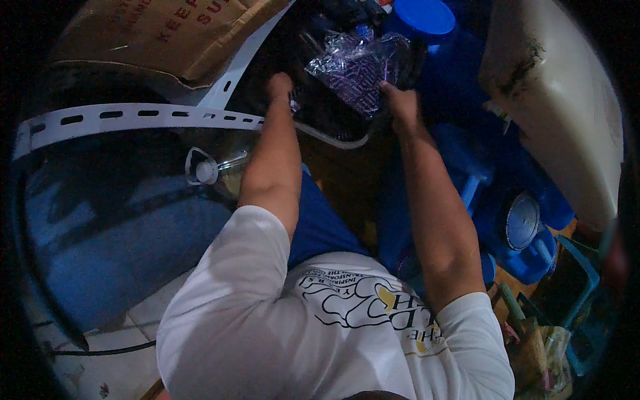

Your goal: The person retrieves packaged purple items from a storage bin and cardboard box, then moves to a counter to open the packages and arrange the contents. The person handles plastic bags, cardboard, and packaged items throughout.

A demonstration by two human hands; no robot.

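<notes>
Both arms reach forward to a dark crate or tray (pixel 345 144) with a curved pale rim. My left hand (pixel 281 87) is at its left side, in shadow; whether its fingers grip anything is hidden. My right hand (pixel 400 102) is at the right side, its thumb against a clear, crinkled plastic package (pixel 352 82) with a purple pattern. That package lies over the dark crate between the hands. What the right fingers hold underneath cannot be seen.
White slotted metal angle bars (pixel 150 117) and a cardboard box (pixel 150 40) stand at the left, a clear plastic bottle (pixel 227 175) below them. Blue plastic containers (pixel 505 235), a blue-lidded drum (pixel 425 17) and a large off-white container (pixel 565 100) crowd the right.
</notes>
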